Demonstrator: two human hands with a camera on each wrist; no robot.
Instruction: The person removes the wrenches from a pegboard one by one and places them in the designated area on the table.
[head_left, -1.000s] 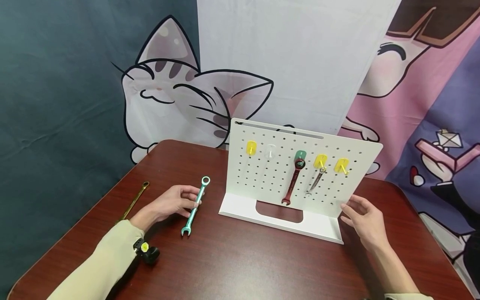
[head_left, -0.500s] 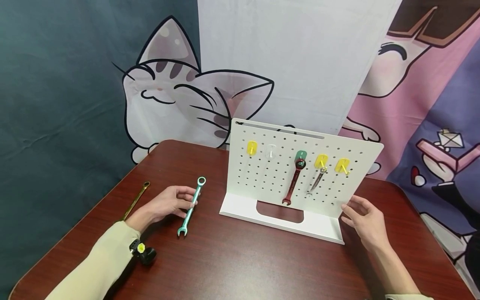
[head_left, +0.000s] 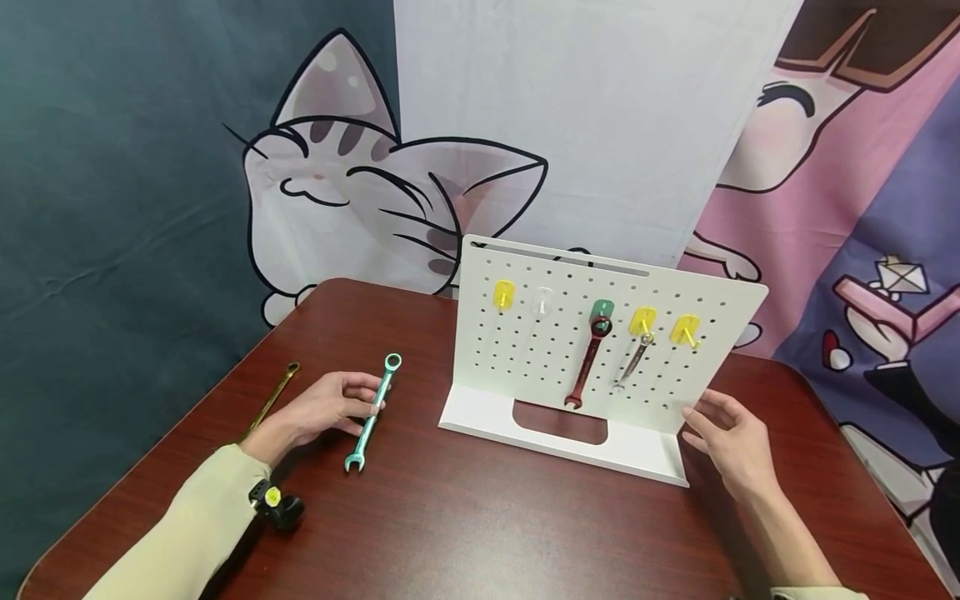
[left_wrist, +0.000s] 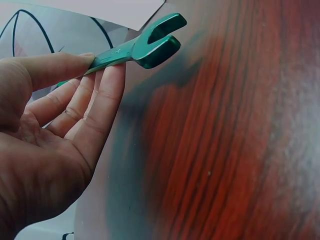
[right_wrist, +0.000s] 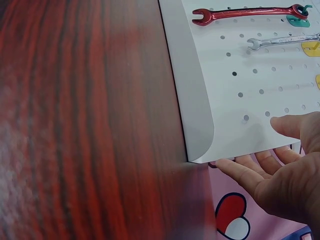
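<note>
My left hand (head_left: 330, 407) pinches a teal combination wrench (head_left: 367, 427) by the middle of its shaft, ring end away and open end towards me. In the left wrist view the wrench (left_wrist: 137, 50) is off the table, thumb on one side and fingers on the other. A white pegboard stand (head_left: 480, 408) stands upright at centre right. My right hand (head_left: 738, 446) holds its right edge, thumb on the front face and fingers behind. On the board hang a red wrench (head_left: 587, 367) from a green hook and a smaller silver wrench (head_left: 634, 363) from a yellow hook.
A brass-coloured wrench (head_left: 273, 400) lies on the brown table (head_left: 480, 533) at the left, partly hidden by my left forearm. Bare hooks on the board are a left yellow hook (head_left: 504, 295), a clear hook (head_left: 542, 302) and a right yellow hook (head_left: 685, 331). Printed cloth hangs behind.
My left hand has drifted slightly left with the teal wrench, away from the board. The right hand and the pegboard have stayed put.
</note>
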